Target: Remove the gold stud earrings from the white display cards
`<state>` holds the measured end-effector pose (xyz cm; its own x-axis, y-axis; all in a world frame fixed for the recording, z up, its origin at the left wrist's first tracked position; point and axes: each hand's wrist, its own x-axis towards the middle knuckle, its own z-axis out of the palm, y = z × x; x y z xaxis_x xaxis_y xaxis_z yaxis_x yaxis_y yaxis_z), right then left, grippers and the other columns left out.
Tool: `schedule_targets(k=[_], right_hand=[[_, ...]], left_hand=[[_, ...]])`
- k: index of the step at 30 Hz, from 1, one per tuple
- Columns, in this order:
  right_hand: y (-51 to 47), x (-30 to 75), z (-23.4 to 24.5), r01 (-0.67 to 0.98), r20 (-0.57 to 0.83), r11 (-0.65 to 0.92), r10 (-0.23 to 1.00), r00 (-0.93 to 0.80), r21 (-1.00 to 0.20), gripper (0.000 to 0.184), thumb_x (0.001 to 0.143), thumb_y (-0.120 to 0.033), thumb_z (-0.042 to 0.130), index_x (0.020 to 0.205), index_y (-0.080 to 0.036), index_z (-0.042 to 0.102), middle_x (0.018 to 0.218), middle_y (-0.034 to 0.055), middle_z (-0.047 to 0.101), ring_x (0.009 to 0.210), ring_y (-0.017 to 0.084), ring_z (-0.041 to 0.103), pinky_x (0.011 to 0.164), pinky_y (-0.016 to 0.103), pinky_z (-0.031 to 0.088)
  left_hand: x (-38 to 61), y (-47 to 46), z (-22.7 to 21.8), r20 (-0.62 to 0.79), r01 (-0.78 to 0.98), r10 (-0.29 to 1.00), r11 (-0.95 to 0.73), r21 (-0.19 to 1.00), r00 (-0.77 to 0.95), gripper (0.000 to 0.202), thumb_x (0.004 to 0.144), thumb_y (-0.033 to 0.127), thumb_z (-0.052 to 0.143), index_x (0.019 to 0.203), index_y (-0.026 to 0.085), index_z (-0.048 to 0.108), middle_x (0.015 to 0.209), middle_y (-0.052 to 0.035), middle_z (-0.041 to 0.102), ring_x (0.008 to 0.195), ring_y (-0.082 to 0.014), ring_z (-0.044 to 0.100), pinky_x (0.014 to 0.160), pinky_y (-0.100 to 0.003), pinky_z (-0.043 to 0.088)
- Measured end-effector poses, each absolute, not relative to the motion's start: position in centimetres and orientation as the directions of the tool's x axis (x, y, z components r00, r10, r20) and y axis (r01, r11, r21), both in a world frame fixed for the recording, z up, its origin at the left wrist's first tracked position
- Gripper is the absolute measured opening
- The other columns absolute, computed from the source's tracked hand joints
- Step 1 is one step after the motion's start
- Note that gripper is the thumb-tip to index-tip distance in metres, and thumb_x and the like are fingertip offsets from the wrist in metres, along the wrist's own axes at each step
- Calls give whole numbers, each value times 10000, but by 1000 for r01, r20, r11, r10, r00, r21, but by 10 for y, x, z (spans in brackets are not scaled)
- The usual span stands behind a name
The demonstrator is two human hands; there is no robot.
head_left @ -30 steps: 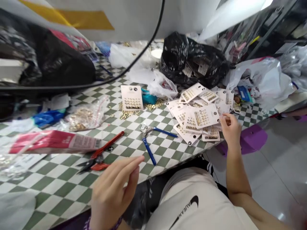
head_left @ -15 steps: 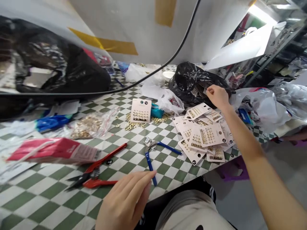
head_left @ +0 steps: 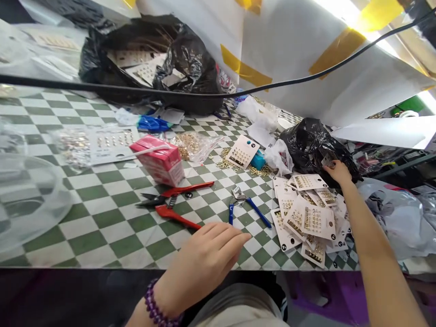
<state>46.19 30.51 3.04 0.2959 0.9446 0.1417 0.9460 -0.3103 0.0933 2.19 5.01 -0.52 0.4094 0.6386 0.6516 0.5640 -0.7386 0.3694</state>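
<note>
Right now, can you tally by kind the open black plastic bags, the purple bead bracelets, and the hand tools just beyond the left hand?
Open black plastic bags: 2
Purple bead bracelet: 1
Red-handled pruning shears: 1
Blue-handled pliers: 1
Total: 5

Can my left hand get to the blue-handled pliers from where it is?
Likely yes: the left hand is close by the blue-handled pliers, with no other thing visible between the two.
</note>
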Motion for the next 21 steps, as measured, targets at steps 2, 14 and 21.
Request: schedule_targets(k=[2,14,21], right_hand=[[309,458,27,944,142,-315,943,300,98,617,828,-479,580,1307,-99,502,1155,203,572,1043,309,567,793,363,440],[295,450,44,961,591,-268,765,256,-69,282,860,-270,413,911,-122,647,1066,226,564,996,338,565,810,456,415],[268,424,77,935,816,10,491,305,-355,189,856,-338,324,848,-192,444,1002,237,518,998,324,510,875,476,369]], left_hand=[[21,49,-4,658,563,638,-738,373,401,236,895,45,405,982,158,593,863,1,669,763,-128,610,712,-268,488],[12,54,-8,669,573,650,-720,391,360,218,888,50,425,965,150,604,853,-17,678,755,-127,614,718,-270,499],[5,58,-16,649,588,694,-677,442,311,201,887,83,471,1012,160,608,911,-36,687,808,-134,628,733,-255,507]])
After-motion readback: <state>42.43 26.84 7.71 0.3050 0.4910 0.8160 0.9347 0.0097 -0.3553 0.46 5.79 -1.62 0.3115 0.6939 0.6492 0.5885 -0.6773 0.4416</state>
